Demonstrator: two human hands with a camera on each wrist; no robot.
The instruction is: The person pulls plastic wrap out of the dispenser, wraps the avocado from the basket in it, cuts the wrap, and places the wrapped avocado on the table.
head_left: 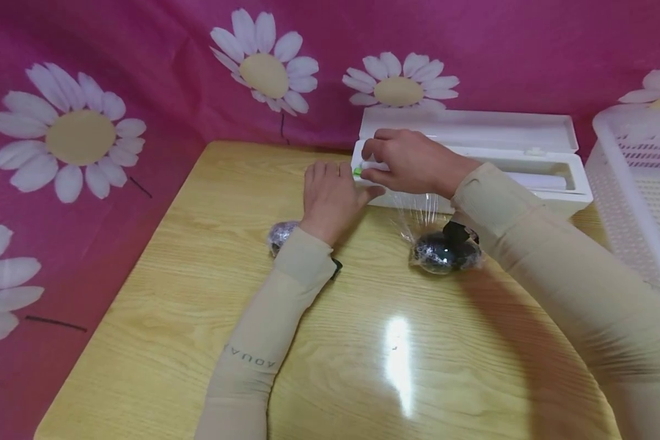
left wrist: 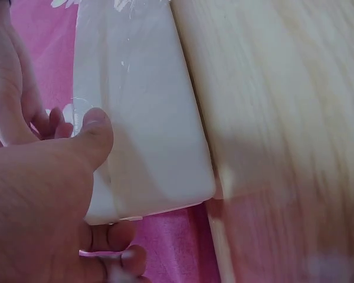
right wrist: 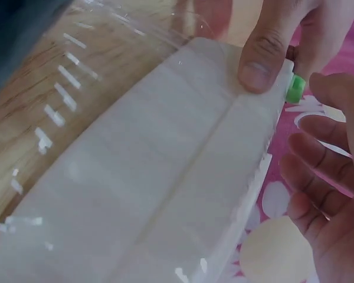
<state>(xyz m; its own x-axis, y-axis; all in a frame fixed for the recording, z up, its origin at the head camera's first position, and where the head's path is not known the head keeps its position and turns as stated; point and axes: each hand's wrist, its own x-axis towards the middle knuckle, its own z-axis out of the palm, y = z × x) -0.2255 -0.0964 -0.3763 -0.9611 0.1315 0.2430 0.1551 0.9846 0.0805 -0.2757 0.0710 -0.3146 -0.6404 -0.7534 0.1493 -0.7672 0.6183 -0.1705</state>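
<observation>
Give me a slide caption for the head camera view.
Both hands, left and right, work at the white wrap dispenser's end, wrapped item nearby.

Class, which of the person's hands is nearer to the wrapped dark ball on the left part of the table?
Left. The left hand lies just right of that wrapped ball, resting on the table. The right hand is farther off, up at the white box.

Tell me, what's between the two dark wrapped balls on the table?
In the head view, the person's left forearm in its beige sleeve crosses the wooden table between the left wrapped ball and the right wrapped ball. Otherwise only bare tabletop lies there.
</observation>
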